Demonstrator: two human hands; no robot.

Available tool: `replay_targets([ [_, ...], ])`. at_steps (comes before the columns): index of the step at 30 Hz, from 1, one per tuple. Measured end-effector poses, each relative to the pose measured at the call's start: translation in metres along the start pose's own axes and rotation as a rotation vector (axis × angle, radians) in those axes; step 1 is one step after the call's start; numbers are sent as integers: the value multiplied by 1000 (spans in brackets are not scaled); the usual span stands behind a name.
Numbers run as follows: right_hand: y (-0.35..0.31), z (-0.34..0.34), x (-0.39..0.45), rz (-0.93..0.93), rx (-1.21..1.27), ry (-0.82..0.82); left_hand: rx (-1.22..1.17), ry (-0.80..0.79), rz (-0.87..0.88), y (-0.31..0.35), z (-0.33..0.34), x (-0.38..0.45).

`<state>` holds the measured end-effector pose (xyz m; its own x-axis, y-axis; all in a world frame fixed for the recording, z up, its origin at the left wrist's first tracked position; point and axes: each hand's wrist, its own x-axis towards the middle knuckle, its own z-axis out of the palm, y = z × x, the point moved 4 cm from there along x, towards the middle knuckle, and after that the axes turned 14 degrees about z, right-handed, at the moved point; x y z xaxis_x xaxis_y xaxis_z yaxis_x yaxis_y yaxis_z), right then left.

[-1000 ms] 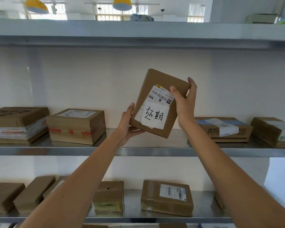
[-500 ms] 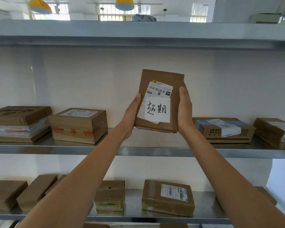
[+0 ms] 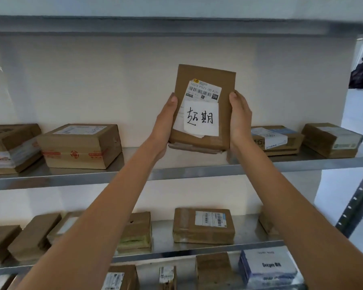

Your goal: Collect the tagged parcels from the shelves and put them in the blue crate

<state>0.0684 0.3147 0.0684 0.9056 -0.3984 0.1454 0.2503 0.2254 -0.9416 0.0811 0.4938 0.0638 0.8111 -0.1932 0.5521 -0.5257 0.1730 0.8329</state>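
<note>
I hold the flat brown cardboard parcel with its handwritten white tag [image 3: 203, 109] upright at twelve o'clock, above the grey metal shelf [image 3: 134, 174]. My left hand [image 3: 165, 124] grips its left edge and my right hand [image 3: 240, 118] its right edge.

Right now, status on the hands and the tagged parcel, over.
Left hand and right hand both grip the tagged parcel. Held upright above the middle shelf. Blue crate not in view.

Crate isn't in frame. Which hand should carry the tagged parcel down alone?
Probably the left hand: its palm cups the tagged parcel's lower left edge from beneath, so it bears weight. The right hand only grips the side.
</note>
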Motion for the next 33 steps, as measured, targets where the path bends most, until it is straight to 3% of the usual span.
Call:
replay_targets([
  [12, -37, -162, -49, -108, -47, 527, -285, -114, 6, -37, 150, -11],
  [21, -40, -315, -121, -128, -161, 866, -439, -325, -189, -71, 312, -66],
  [27, -46, -431, -197, -66, -145, 1066, -441, -518, -272, -64, 439, -139],
  [33, -33, -547, -308, 93, -121, 1297, -407, -855, -323, -63, 565, -253],
])
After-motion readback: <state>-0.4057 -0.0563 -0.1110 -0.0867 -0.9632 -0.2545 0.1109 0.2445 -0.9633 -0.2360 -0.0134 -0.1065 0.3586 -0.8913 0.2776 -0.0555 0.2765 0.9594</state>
